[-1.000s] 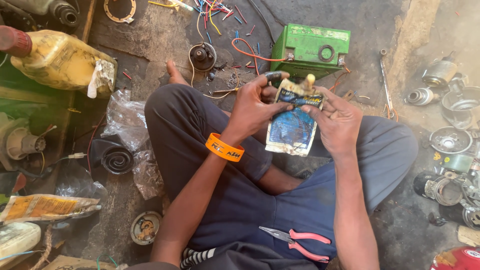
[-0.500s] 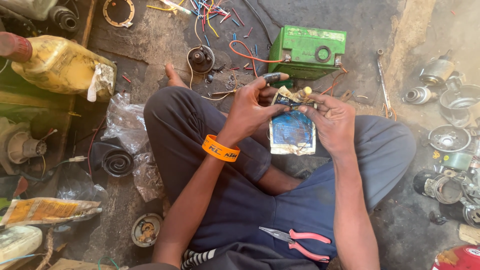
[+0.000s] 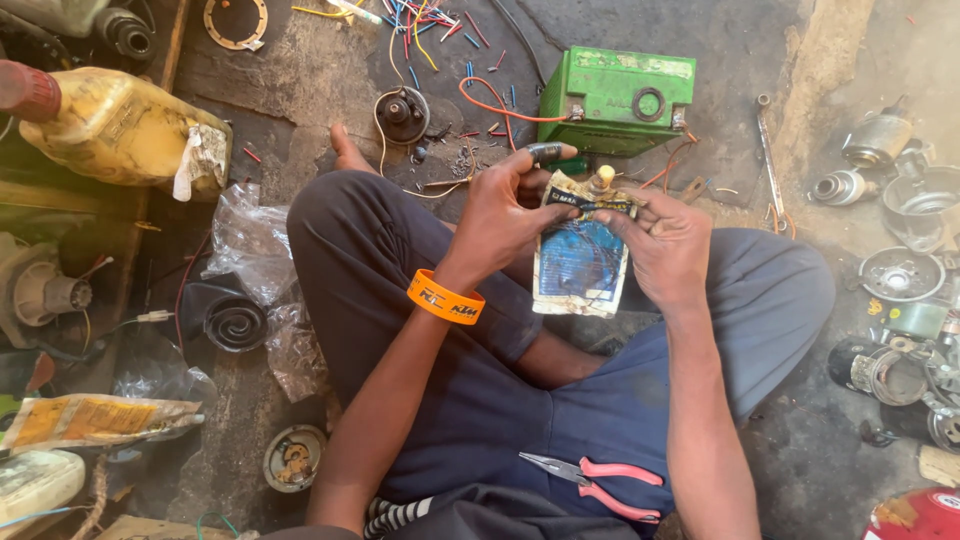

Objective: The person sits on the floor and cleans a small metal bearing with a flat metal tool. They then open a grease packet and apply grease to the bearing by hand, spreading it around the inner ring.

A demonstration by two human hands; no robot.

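Blue worn pouch (image 3: 582, 265), orange wristband (image 3: 445, 299), green box (image 3: 617, 98), pink-handled pliers (image 3: 598, 482)

Person's sitting cross-legged on a grimy workshop floor, both hands up on a crumpled blue-and-white pouch (image 3: 582, 265) with a small cream nozzle at the top. Left hand (image 3: 500, 215) grips its upper left edge and also has a green-handled tool (image 3: 553, 153) tucked in the fingers; right hand (image 3: 668, 238) pinches the top right. Orange wristband (image 3: 445, 298) on the left wrist. Pink-handled pliers (image 3: 592, 480) lie in the lap. Green battery (image 3: 617, 100) sits just beyond, yellow jug (image 3: 120, 130) far left.
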